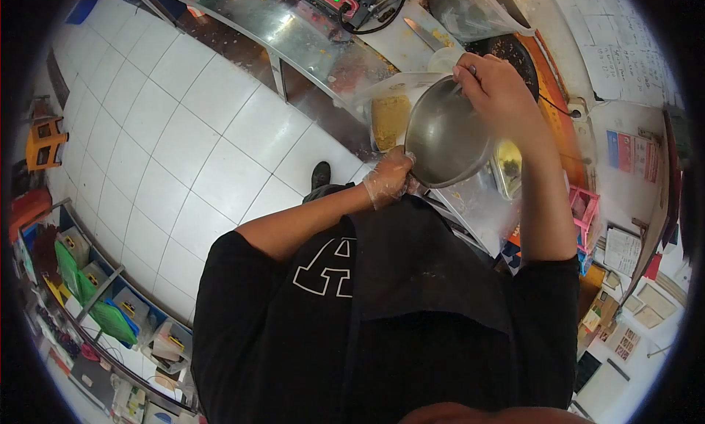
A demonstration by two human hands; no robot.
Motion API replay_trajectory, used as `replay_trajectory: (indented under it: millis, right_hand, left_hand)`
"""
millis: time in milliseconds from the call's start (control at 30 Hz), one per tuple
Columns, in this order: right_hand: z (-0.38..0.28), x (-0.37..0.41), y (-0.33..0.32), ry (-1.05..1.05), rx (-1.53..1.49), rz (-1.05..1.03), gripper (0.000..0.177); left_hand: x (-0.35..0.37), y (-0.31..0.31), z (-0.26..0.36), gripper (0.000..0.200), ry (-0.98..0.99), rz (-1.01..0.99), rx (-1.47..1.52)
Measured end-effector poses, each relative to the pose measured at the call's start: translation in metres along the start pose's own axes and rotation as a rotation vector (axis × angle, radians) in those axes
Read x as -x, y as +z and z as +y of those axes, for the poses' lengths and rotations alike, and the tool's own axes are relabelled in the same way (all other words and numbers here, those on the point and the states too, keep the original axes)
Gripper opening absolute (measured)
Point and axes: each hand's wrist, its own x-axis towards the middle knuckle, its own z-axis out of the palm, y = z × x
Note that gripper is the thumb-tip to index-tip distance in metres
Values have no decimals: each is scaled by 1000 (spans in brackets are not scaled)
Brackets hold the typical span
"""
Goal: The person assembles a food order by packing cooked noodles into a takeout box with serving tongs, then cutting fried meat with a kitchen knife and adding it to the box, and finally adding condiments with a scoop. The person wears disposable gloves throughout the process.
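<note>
Silvery round bowl [452, 141] is slanting, left hand [391, 176] and right hand [498, 92] clasping its rim; grainy yellow crumbs [390, 121] are lying in a tub [417, 86].

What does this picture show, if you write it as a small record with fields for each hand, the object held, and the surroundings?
left hand: in a clear plastic glove; left hand grips the rim of the metal bowl
right hand: right hand, no glove visible, holds the opposite side
bowl position: tilted, between both hands
beside bowl: yellow-brown food; exact kind unclear
further along: knife on a white board
floor: white tiles
</note>
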Motion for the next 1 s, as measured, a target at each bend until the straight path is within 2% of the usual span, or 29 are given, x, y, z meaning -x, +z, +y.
replay_trajectory:
  millis: [33, 67, 133, 167, 267, 333, 400, 467, 533, 600, 700, 767, 800, 900, 933, 1000]
  right_hand:
    - [4, 2, -1, 7, 21, -2, 25]
    - [7, 7, -3, 101, -95, -56, 26]
    - [13, 22, -11, 299, -329, -154, 29]
    - [24, 34, -11, 334, -363, -68, 30]
    - [73, 89, 8, 397, -369, 169, 35]
    - [100, 136, 31, 392, -259, 300, 40]
    - [101, 186, 49, 716, -409, 195, 49]
    - [115, 240, 87, 830, -426, 208, 58]
    - [108, 284, 108, 1121, -609, 179, 61]
    - [128, 351, 163, 1174, -748, 398, 59]
    - [100, 395, 168, 1484, -1002, 514, 56]
    - [93, 432, 192, 1526, -1223, 609, 53]
    - [94, 447, 205, 1540, -1335, 658, 52]
    - [85, 459, 219, 1621, -1453, 806, 51]
    - [85, 463, 220, 1590, -1451, 800, 52]
    - [89, 473, 234, 1457, -1310, 867, 52]
  left_hand:
    - [1, -2, 3, 19, 44, 21, -32]
    - [0, -8, 11, 20, 90, 38, -63]
    - [-6, -24, 40, 23, -351, -53, 539]
    - [-10, -31, 54, 25, -580, -103, 834]
    - [-12, -35, 64, 34, -301, -22, 505]
    - [-18, -18, 56, 39, -237, -29, 493]
    - [-28, -1, 51, 42, -221, -79, 455]
    - [-43, 19, 54, 44, -233, -176, 409]
    - [-58, 43, 61, 45, -205, -281, 387]
    - [-69, 79, 61, 45, -120, -409, 257]
    - [-75, 144, 43, 46, 35, -544, 32]
    - [-77, 176, 42, 47, 83, -537, 85]
    - [-77, 191, 40, 49, 139, -568, -43]
    - [-87, 207, 56, 50, -135, -722, 5]
    - [-83, 210, 50, 53, 24, -651, -1]
    - [-71, 211, 40, 53, -148, -629, 148]
